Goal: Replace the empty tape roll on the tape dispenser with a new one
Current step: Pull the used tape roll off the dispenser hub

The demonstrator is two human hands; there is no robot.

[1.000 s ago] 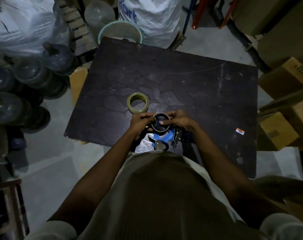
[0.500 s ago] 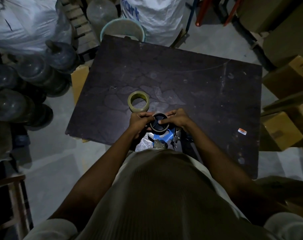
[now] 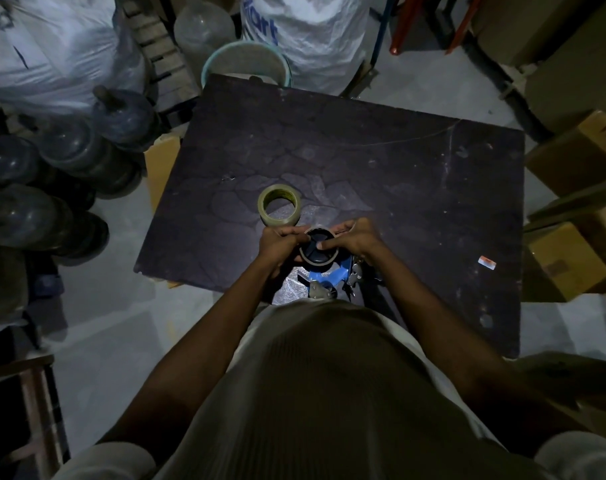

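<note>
A blue tape dispenser (image 3: 326,277) sits at the near edge of the dark table (image 3: 398,174), close to my body. On its black hub sits a thin, nearly bare roll core (image 3: 318,250). My left hand (image 3: 281,242) grips the core's left rim with the fingers curled around it. My right hand (image 3: 355,237) holds the right side, its index finger pressed on the hub's middle. A fuller roll of clear tape (image 3: 279,204) lies flat on the table just beyond my left hand, apart from it.
A small orange-and-white label (image 3: 487,262) lies on the table at right. Cardboard boxes (image 3: 568,265) crowd the right side. Large water jugs (image 3: 62,154) and white sacks (image 3: 301,32) stand at left and behind, with a pale bucket (image 3: 246,65) at the far edge.
Both hands keep their grip on the core at the hub. The fingers have shifted only slightly; the view has drifted a little.
</note>
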